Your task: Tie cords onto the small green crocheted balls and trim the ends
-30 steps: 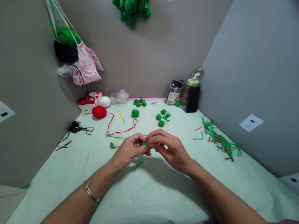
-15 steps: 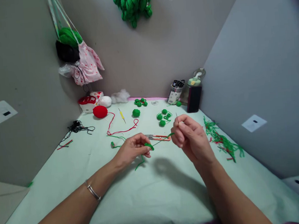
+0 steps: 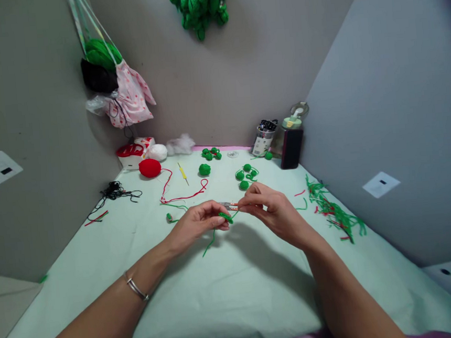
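My left hand [image 3: 204,216] pinches a small green crocheted piece [image 3: 225,218] between thumb and fingers, a green yarn tail [image 3: 209,244] dangling below. Close to its right side is my right hand [image 3: 270,205], thumb and forefinger pressed together on the needle, which is mostly hidden now. A short stretch of green yarn [image 3: 235,213] spans the piece and these fingertips. Behind the hands lie orange-handled snips [image 3: 228,205], partly covered by my right hand. A small green-and-pink crocheted bit [image 3: 169,217] with a yarn tail rests to the left.
Further back are a red yarn ball [image 3: 150,168], a yellow crochet hook [image 3: 182,173], a green ball [image 3: 204,170] and several green crocheted pieces [image 3: 244,185]. Yarn scraps [image 3: 334,209] lie at the right, black cord [image 3: 115,192] at the left. A phone [image 3: 292,149] stands near the back right.
My right hand has moved left and turned, bringing its pinched fingertips down close to the green piece. The needle that stood upright in it is now mostly out of sight. My left hand stays nearly still.
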`<state>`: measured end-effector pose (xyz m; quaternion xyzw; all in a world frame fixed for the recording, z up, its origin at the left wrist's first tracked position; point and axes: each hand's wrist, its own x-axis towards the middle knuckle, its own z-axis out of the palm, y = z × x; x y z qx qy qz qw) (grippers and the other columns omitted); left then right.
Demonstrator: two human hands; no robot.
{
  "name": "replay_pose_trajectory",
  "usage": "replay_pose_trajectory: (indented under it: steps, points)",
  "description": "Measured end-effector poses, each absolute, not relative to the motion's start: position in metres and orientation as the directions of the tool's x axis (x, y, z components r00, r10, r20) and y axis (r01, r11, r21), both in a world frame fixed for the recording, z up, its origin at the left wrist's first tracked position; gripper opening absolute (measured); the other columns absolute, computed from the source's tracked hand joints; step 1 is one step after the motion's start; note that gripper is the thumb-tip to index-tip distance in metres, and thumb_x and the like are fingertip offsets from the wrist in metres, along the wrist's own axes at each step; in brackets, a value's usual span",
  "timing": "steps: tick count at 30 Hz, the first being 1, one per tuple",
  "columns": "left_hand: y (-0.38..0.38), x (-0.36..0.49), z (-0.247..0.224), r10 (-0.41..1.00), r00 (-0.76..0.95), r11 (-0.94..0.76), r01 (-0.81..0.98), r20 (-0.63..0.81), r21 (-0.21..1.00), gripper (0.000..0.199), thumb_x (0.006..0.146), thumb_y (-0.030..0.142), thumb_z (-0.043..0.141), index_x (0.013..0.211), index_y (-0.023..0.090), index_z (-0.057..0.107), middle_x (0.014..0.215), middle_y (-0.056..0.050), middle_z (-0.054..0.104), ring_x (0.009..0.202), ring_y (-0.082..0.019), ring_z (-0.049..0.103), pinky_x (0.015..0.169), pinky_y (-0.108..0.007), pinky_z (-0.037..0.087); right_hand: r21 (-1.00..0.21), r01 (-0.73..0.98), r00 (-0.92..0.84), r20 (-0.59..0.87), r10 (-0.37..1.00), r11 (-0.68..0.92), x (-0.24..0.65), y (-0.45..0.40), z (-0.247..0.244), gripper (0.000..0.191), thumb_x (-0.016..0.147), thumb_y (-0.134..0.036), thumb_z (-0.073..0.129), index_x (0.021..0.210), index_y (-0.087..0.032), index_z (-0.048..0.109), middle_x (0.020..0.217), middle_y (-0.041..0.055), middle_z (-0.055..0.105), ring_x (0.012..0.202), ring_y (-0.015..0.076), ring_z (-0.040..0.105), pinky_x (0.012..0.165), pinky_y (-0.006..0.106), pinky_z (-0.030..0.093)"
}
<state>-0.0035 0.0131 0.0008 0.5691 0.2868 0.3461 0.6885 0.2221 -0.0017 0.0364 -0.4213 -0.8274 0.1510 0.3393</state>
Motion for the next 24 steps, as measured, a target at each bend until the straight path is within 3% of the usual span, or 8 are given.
replay_pose_trajectory:
  steps: [15, 24]
  points:
    - [0.0131, -0.0033, 0.0009, 0.791, 0.612, 0.129, -0.176, 0.005, 0.976, 0.015, 0.084, 0.026, 0.068, 0.094, 0.015, 0.067, 0.091, -0.004, 0.065, 0.085, -0.015, 0.064, 0.090, -0.034, 0.049, -0.479, 0.631, -0.450, 0.414, 0.791, 0.610, 0.2235, -0.0016, 0.0371, 0.014, 0.093, -0.017, 0.058, 0.091, -0.022, 0.071, 0.085, 0.0026, 0.058, 0.078, 0.0139, 0.056, 0.068, 0.026, 0.042]
    - [0.0127, -0.0024, -0.0020, 0.762, 0.647, 0.127, -0.194, 0.030, 0.973, 0.016, 0.085, 0.027, 0.067, 0.096, 0.016, 0.067, 0.092, -0.004, 0.065, 0.085, -0.015, 0.063, 0.091, -0.035, 0.049, -0.573, 0.548, -0.480, 0.382, 0.790, 0.610, 0.2156, -0.0021, 0.0338, 0.014, 0.092, -0.016, 0.059, 0.090, -0.022, 0.072, 0.083, 0.0028, 0.059, 0.078, 0.0141, 0.057, 0.067, 0.026, 0.044]
